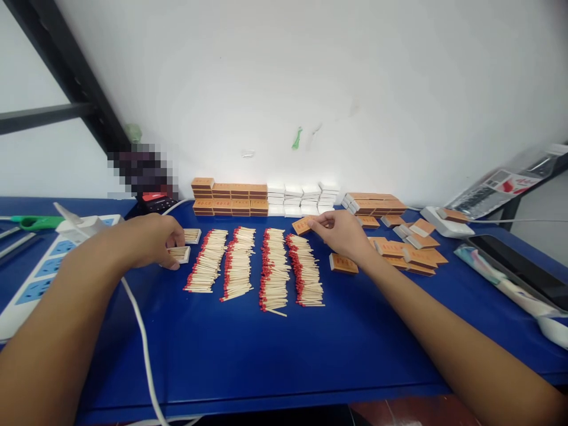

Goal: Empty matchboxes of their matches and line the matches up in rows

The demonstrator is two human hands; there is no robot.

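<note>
My left hand is closed on a small white matchbox tray with matches in it, thumb and fingers at its ends. Just behind it lies another filled tray. An orange matchbox is pinched by one end between the thumb and fingers of my right hand; whether anything is inside it I cannot tell. Between my hands, red-tipped matches lie in several long rows on the blue table. A single orange matchbox rests below my right wrist.
Stacked orange matchboxes and white trays line the wall. More orange boxes lie in a loose pile at right, near a phone. At left are a power strip and a white cable.
</note>
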